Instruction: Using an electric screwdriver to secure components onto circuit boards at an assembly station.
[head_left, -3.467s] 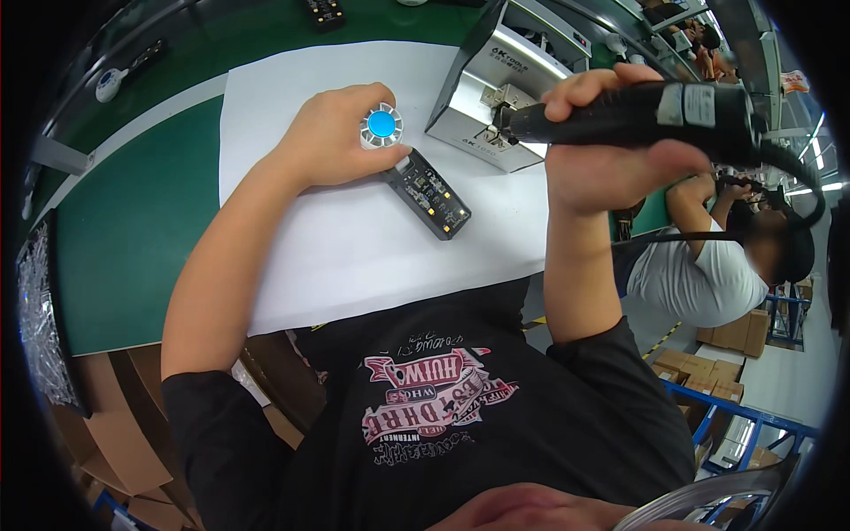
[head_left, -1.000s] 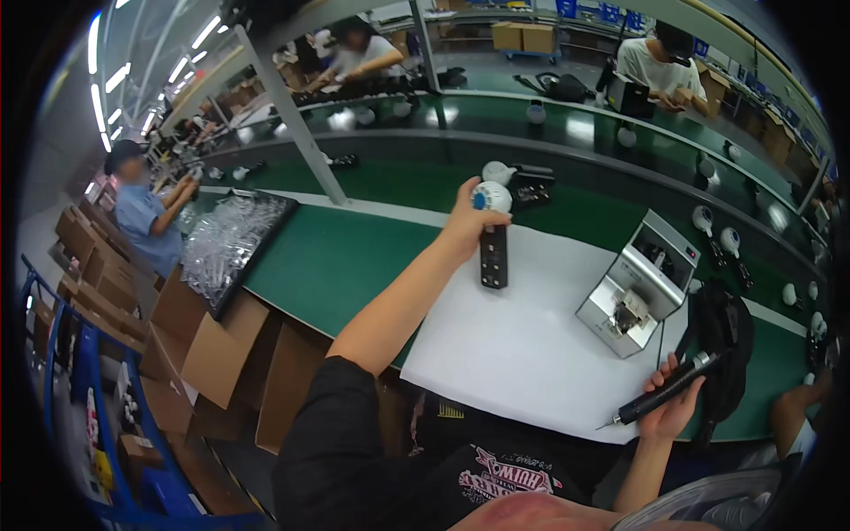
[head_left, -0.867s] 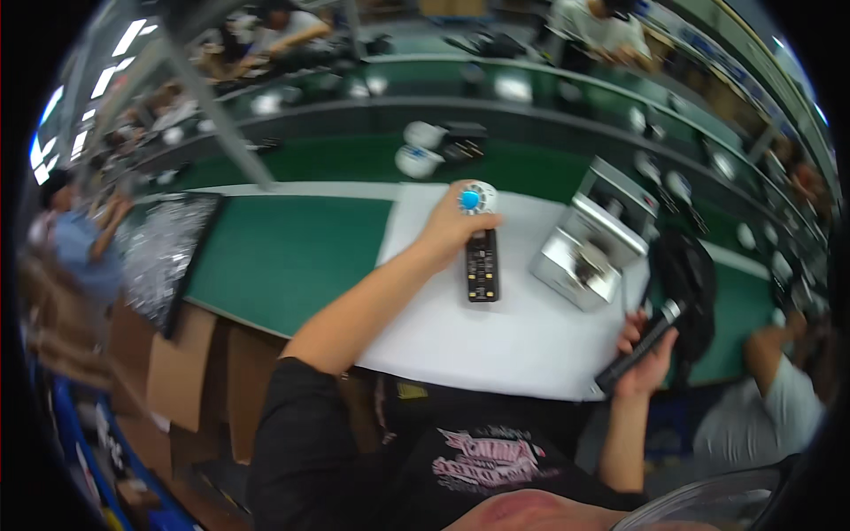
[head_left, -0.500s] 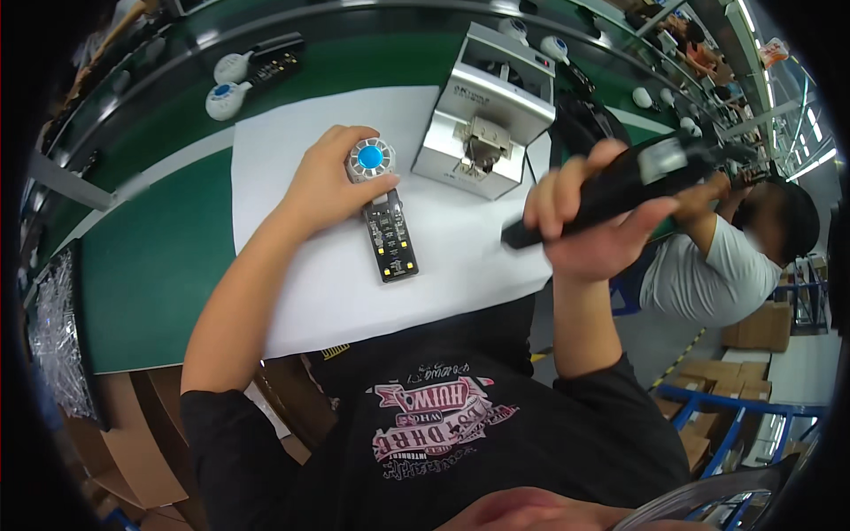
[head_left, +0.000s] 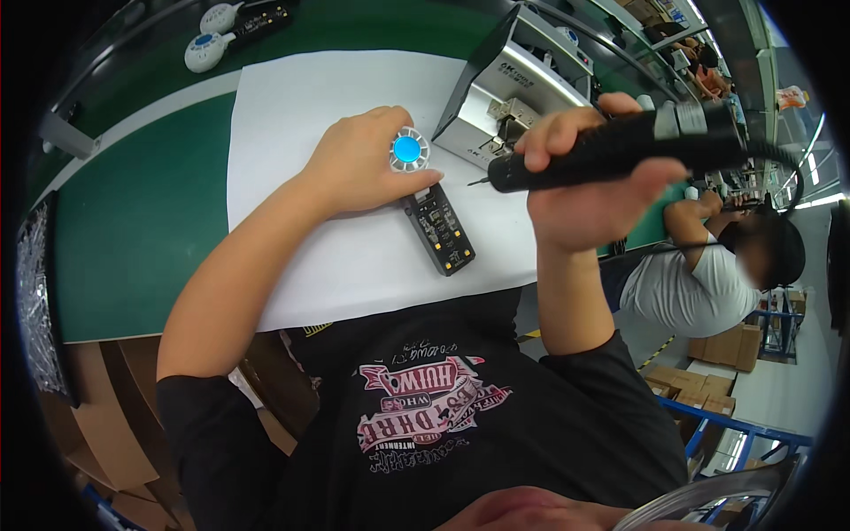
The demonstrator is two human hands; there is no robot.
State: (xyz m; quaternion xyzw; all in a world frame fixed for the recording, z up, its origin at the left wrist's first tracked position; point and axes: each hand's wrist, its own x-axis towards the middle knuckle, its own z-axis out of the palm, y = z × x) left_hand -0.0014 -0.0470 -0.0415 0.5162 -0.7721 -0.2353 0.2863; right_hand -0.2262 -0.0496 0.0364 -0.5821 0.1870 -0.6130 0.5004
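Note:
My left hand [head_left: 359, 164] is closed on the round white head [head_left: 408, 150] of a handheld electronic device, which has a blue disc in its middle. The device's black body [head_left: 442, 232], its circuit board exposed, slants toward me on the white sheet [head_left: 345, 274]. My right hand [head_left: 580, 208] grips a black electric screwdriver [head_left: 620, 159] in the air, to the right of the device. Its thin bit points left and stays apart from the device. A cord hangs from the screwdriver's rear end.
Behind the screwdriver stands a silver screw-feeder box [head_left: 509, 88]. Similar white-headed devices [head_left: 209, 51] lie at the far left on the green mat [head_left: 133, 221]. A black tray of clear plastic wrapping [head_left: 40, 301] sits at the left edge. A co-worker [head_left: 691, 283] sits at right.
The screwdriver has swung more level and its bit is now visible, pointing left. My left hand and the device sit farther right in the picture, with the device more slanted. The whole view has shifted.

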